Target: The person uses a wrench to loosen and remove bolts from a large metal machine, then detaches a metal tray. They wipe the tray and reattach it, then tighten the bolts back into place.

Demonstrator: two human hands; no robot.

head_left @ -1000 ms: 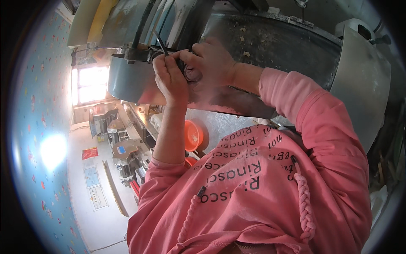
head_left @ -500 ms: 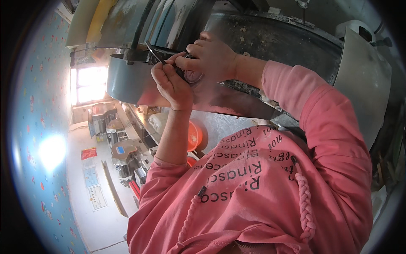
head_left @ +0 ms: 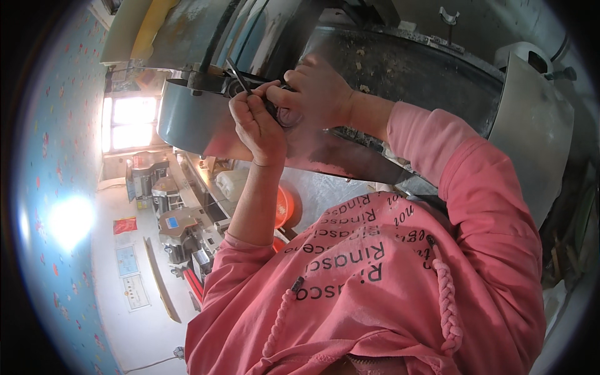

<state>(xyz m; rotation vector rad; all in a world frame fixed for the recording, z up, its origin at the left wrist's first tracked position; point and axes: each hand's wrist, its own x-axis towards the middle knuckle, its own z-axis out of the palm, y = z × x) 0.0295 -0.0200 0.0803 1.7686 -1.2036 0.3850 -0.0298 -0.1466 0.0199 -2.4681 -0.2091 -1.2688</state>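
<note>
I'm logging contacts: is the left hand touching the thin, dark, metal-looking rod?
Touching: the head view shows the left hand pinching the thin, dark, metal-looking rod at its lower end.

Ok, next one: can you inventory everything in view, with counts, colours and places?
slim tool: 1, dark, at the left fingers
curved casing: 1, blue-grey, left of the hands
flat panel: 1, blackish with pale bits, upper right
yellow piece: 1, yellow, upper left
round container: 1 plainly seen, orange, beyond the left forearm
window: 1, glaring white, left
patterned wall: 1, blue, far left
red sheet: 1, left
paper sheets: 2, pale, below it
background machines: several, grey-brown, left
hoodie: 1, pink, lower centre
left hand: 1, centre
right hand: 1, beside it
</note>
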